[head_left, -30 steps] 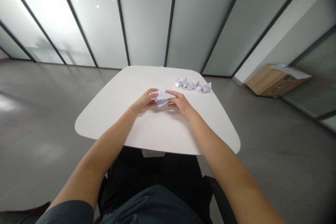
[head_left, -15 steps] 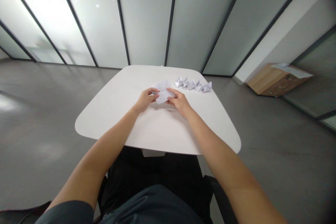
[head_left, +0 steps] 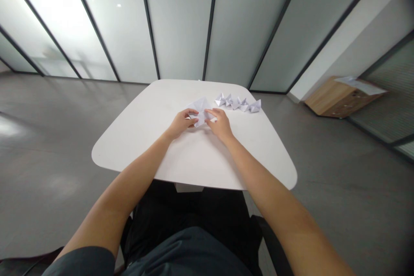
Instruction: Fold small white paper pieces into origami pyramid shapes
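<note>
A folded sheet of white paper [head_left: 201,105] with crease lines is between my two hands, over the middle of the table. My left hand [head_left: 182,122] grips its left edge, thumb on the near side and fingers toward the far side. On the right, my right hand [head_left: 221,123] has thumb and forefinger on the paper's face near its centre and right edge. Some of the fingers under the paper are hidden. Beyond my right hand stands a row of several folded white paper shapes [head_left: 237,103] with pointed tips.
The white table [head_left: 129,138] has rounded corners and a near edge close to my lap. A wooden cabinet [head_left: 336,100] with papers on top stands on the floor at the right. Frosted glass panels [head_left: 181,21] line the far side.
The paper has tipped lower and flatter toward the table. My right thumb and forefinger have shifted slightly inward on it, while my left hand has barely moved.
</note>
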Motion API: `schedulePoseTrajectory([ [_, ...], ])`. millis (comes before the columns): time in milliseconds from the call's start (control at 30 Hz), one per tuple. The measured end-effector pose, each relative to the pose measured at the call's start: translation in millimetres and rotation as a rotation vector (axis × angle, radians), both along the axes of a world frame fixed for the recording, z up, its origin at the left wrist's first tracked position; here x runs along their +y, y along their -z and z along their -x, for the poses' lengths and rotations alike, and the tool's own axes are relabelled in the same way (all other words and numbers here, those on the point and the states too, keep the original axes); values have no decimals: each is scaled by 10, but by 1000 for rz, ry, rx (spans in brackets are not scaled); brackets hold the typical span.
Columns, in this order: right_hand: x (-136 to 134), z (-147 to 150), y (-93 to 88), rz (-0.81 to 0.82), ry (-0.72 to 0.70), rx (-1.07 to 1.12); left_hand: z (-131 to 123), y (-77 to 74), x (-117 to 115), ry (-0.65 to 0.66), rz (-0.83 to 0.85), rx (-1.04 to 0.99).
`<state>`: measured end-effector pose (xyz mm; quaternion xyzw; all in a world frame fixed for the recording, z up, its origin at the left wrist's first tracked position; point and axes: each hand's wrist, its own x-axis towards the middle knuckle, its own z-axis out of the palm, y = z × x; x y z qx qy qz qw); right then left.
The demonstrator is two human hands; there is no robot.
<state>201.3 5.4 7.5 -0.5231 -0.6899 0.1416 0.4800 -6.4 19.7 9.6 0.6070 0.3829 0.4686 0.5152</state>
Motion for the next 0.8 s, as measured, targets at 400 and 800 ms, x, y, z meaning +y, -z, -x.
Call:
schedulePoseTrajectory([
  [400, -88, 96, -41, -24, -155, -205, -7, -12, -18, 0, -126, 120],
  [800, -140, -23, -141, -17, -156, -195, -4, 37, 14, -82, -122, 186],
])
